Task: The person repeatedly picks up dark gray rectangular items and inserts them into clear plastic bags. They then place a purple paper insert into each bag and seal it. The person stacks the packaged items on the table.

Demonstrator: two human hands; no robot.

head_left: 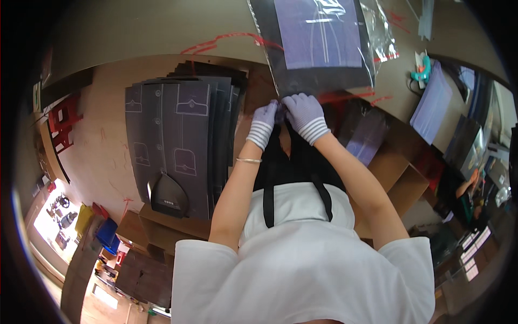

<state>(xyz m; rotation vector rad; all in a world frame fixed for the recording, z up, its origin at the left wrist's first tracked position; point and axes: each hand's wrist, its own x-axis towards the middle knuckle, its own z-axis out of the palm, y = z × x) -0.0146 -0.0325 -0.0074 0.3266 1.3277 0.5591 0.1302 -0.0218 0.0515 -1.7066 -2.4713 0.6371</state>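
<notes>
White tee w/ black apron straps (297, 216) fills lower frame; above it, 2 gloved hands, left hand (265, 120) and right hand (303, 112), pinch near edge of clear-bagged dark card (318, 46), long axis running away toward top center.

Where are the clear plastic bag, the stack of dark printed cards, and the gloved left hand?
clear plastic bag (372, 24): head view, its upper right part.
stack of dark printed cards (178, 140): head view, middle of top card.
left hand (264, 120): head view, back of glove.

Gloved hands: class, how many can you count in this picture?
2: the left hand and the right hand meet at the near edge of the clear plastic bag. None seems hidden.
</notes>
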